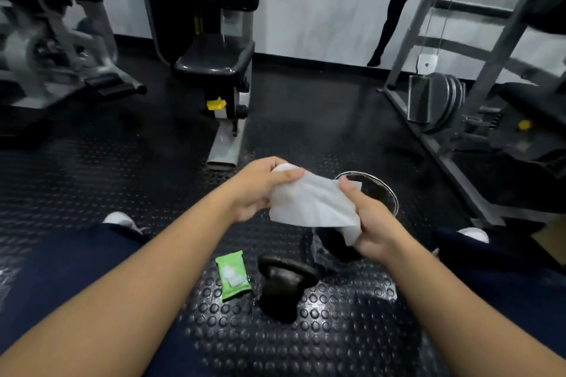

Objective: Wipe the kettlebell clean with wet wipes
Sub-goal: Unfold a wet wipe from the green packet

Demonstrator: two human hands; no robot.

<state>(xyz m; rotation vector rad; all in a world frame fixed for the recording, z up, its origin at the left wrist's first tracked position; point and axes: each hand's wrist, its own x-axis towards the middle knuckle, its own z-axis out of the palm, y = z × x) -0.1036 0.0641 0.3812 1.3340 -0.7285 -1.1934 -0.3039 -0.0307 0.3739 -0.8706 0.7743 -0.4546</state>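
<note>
left hand: fingers closed on the upper left edge of white wet wipe | right hand: thumb and fingers clamped on the wipe's right side, wipe stretched between both hands above the floor | kettlebell: upright on studded rubber floor, below the hands | green wipes pack: flat, just left of kettlebell | metal bin: behind the wipe

Wipe hides part of bin.
</note>
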